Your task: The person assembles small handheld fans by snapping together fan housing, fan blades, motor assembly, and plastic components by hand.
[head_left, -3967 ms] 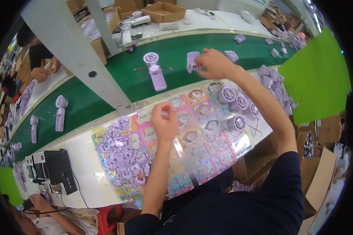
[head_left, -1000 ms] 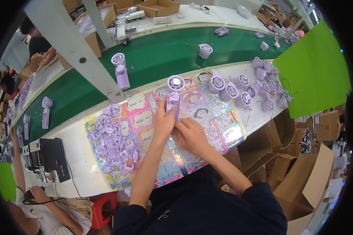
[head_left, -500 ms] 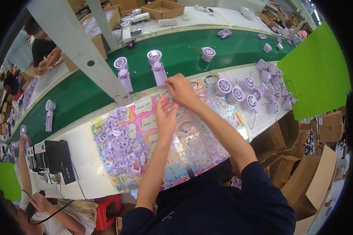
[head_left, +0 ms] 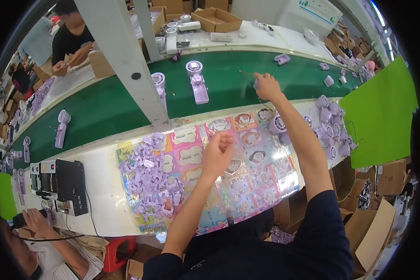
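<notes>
My right hand (head_left: 267, 87) reaches over the green conveyor belt (head_left: 233, 63), its fingers closed round a light purple fan head (head_left: 256, 84). Most of that part is hidden by the hand; a thin wire sticks out to its left. My left hand (head_left: 219, 151) hovers over a sheet of colourful cartoon prints (head_left: 258, 156), empty, fingers loosely curled and a little apart. Left of it lies a pile of small purple plastic parts (head_left: 151, 175). On the belt, left of my right hand, lies a purple handheld fan (head_left: 198, 84) with its handle toward me.
Several purple fan heads (head_left: 331, 123) cluster at the right end of the table beside a bright green panel (head_left: 380, 114). A grey post (head_left: 126, 60) rises before the belt. A black machine (head_left: 70, 186) stands at left, near a co-worker's hand (head_left: 37, 224). Cardboard boxes (head_left: 368, 233) stand lower right.
My right hand has left the fan's handle end, moved right across the belt and closed on the fan head there. My left hand has shifted right and its fingers have curled. The view has shifted.
</notes>
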